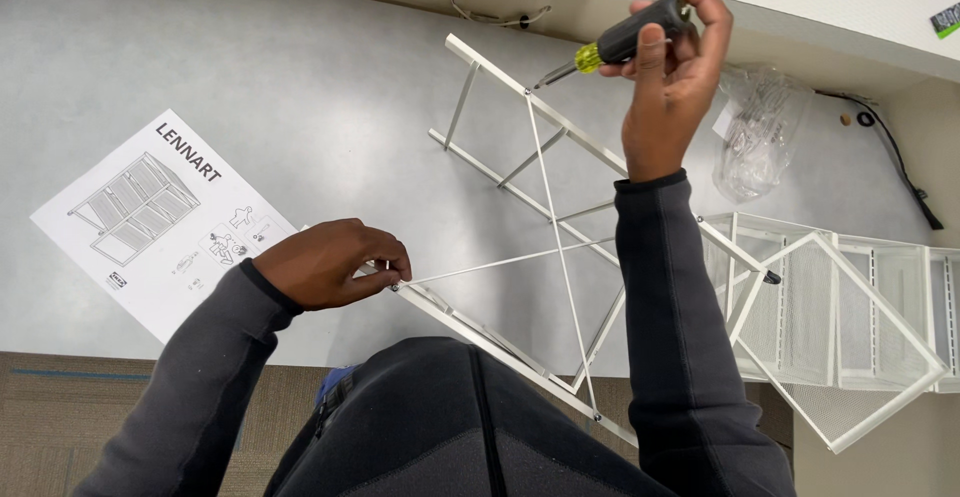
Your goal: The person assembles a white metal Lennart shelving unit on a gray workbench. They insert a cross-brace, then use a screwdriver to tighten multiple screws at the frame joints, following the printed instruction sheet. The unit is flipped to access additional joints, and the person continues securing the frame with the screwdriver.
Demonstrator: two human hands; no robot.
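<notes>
Right hand: I am gripping a screwdriver [618,42] in my right hand [672,77], fingers wrapped fully closed round its black handle, up at about 1 o'clock in the view.
Screwdriver axis: it is lying nearly level, handle to the right, yellow collar and shaft pointing left and slightly down toward 8 o'clock; the tip is sitting at, or just beside, the top rail of the white metal frame [540,227]. Contact with a screw is too small to tell.
Left hand: my left hand [335,262] is pinching closed at the frame's near corner, at about 8 o'clock, fingertips around the joint where a thin diagonal brace [490,260] is meeting the rail.
Frame position: the frame is running between my two hands, long rails slanting from 11 o'clock down to 5 o'clock, with two thin braces crossing in the middle.
Key relation: the fastening point under the tip is lying at 9 o'clock from my right hand, close by; my left hand is well apart from it, steadying the opposite end.
Surroundings: an instruction sheet [160,222] is lying on the grey floor [300,77] at 9 o'clock; white mesh baskets [860,307] are stacked at 4 o'clock; a clear plastic bag [760,132] of hardware is resting at 2 o'clock.
</notes>
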